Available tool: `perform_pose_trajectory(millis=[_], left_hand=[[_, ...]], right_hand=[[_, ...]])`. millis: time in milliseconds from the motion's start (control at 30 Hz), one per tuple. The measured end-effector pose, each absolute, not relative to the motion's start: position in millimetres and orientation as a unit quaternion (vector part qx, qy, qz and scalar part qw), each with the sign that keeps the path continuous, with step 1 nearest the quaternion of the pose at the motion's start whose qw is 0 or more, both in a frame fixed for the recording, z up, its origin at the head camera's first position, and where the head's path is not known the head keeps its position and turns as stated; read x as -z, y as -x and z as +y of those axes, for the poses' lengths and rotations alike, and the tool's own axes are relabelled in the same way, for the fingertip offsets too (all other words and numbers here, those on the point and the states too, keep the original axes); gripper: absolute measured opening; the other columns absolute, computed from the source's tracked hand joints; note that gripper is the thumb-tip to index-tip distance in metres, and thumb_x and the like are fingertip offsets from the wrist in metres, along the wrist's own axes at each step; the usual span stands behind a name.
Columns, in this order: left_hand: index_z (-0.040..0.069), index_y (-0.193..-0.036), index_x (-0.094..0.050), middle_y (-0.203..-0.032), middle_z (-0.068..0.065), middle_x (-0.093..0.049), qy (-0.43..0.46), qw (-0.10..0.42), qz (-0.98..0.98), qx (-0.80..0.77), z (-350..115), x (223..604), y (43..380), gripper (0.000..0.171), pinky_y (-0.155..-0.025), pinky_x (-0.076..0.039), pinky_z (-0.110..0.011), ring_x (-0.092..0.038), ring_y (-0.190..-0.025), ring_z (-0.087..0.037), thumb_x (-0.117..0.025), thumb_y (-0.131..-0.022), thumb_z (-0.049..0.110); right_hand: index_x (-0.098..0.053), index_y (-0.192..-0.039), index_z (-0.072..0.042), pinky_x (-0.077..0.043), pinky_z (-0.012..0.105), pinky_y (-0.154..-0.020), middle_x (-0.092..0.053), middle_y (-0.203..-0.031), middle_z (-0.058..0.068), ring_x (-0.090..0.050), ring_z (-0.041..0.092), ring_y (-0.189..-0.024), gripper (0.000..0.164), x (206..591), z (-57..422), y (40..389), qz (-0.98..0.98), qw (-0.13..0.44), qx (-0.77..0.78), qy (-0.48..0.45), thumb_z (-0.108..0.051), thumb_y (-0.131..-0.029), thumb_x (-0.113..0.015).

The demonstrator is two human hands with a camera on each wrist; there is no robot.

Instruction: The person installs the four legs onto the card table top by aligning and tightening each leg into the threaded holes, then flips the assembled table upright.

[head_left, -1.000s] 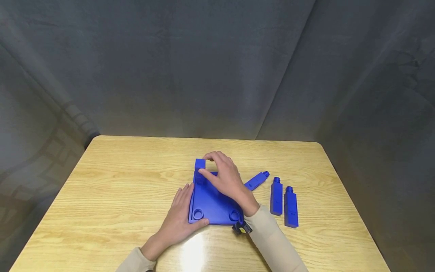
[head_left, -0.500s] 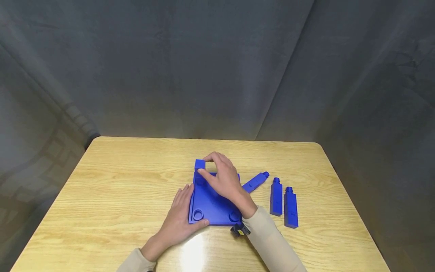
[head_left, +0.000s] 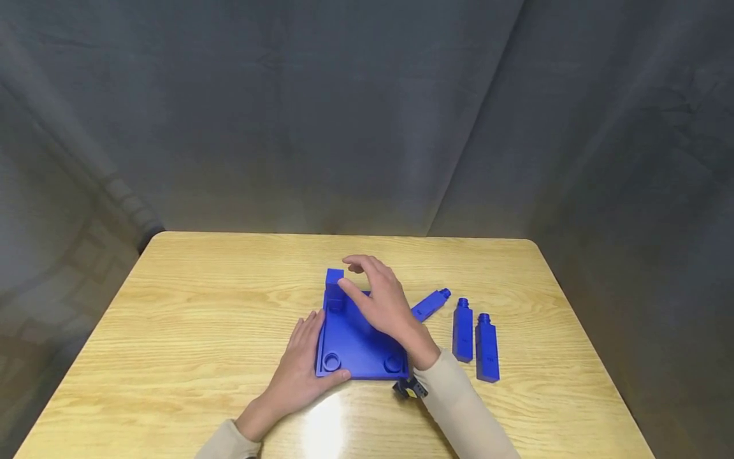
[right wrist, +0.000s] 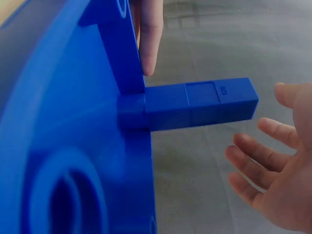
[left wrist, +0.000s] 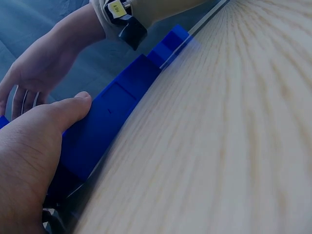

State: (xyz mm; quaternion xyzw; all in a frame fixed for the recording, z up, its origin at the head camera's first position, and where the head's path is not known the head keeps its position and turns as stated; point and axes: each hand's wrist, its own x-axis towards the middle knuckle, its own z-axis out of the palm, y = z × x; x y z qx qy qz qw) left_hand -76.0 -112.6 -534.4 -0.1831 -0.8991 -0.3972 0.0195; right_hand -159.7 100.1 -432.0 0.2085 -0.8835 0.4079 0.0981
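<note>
A blue square panel [head_left: 361, 344] with raised walls and round sockets lies on the table. In its far left corner stands a blue square post [head_left: 335, 284], probably a leg, seated in a socket in the right wrist view. My left hand [head_left: 298, 373] braces the panel, straight fingers along its left side and thumb [left wrist: 75, 111] against the front edge. Just right of the post's top is my right hand [head_left: 381, 299], fingers loosely bent and apart from the post [right wrist: 202, 105] in the right wrist view. Its forearm partly covers the panel's right side.
Several loose blue legs with threaded ends lie to the right: one slanted leg [head_left: 431, 305] close to the panel, a middle leg [head_left: 462, 335] and an outer leg [head_left: 487, 350]. The wooden table [head_left: 201, 306] reaches a dark curtain [head_left: 287, 127] behind.
My right hand has let go of the post and opened a little away from its top. The post stays upright in the corner. My left hand holds its place.
</note>
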Motion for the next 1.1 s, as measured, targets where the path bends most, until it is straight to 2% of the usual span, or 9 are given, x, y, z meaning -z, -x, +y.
perform_pose_trajectory(millis=[200, 400, 633, 900, 1100], left_hand=[[-0.002, -0.174, -0.023, -0.178, -0.027, -0.031, 0.186, 0.016, -0.899, 0.396, -112.8, 534.7, 75.9, 0.126, -0.137, -0.013, -0.065, -0.025, -0.166, -0.048, -0.088, -0.086, 0.061], [-0.001, -0.175, -0.022, -0.178, -0.027, -0.029, 0.181, 0.012, -0.899, 0.398, -113.1, 535.3, 75.6, 0.128, -0.137, -0.012, -0.064, -0.023, -0.167, -0.047, -0.088, -0.085, 0.062], [-0.001, -0.175, -0.023, -0.178, -0.026, -0.030, 0.177, 0.011, -0.900, 0.399, -112.4, 534.5, 75.3, 0.128, -0.137, -0.012, -0.063, -0.023, -0.167, -0.046, -0.089, -0.085, 0.061], [-0.001, -0.175, -0.021, -0.180, -0.025, -0.027, 0.175, 0.001, -0.902, 0.394, -111.7, 533.2, 74.2, 0.128, -0.137, -0.012, -0.064, -0.021, -0.168, -0.046, -0.087, -0.086, 0.064], [0.000, -0.175, -0.021, -0.180, -0.025, -0.026, 0.172, 0.000, -0.902, 0.395, -112.7, 532.5, 74.0, 0.128, -0.137, -0.012, -0.063, -0.020, -0.168, -0.047, -0.087, -0.086, 0.063]], right_hand=[[-0.067, -0.148, -0.011, -0.045, 0.065, -0.120, -0.073, -0.139, 0.013, -0.067, 0.032, -0.132, 0.041, 428.3, 118.8, 150.0, -0.884, 0.107, -0.398, -0.219, -0.030, -0.112, -0.068], [-0.067, -0.148, -0.013, -0.046, 0.063, -0.119, -0.073, -0.139, 0.009, -0.067, 0.032, -0.132, 0.040, 430.1, 140.9, 139.3, -0.890, 0.117, -0.378, -0.226, -0.029, -0.112, -0.069], [-0.068, -0.147, -0.013, -0.052, 0.062, -0.110, -0.073, -0.136, 0.008, -0.066, 0.032, -0.128, 0.038, 435.8, 165.5, 130.4, -0.886, 0.139, -0.380, -0.228, -0.024, -0.110, -0.071], [-0.067, -0.146, -0.015, -0.050, 0.064, -0.105, -0.075, -0.133, 0.003, -0.066, 0.030, -0.126, 0.040, 451.1, 191.2, 118.2, -0.866, 0.138, -0.440, -0.194, -0.013, -0.107, -0.073], [-0.068, -0.145, -0.014, -0.053, 0.059, -0.093, -0.076, -0.130, 0.003, -0.067, 0.028, -0.123, 0.042, 463.2, 208.1, 113.8, -0.870, 0.133, -0.441, -0.174, -0.009, -0.104, -0.077]])
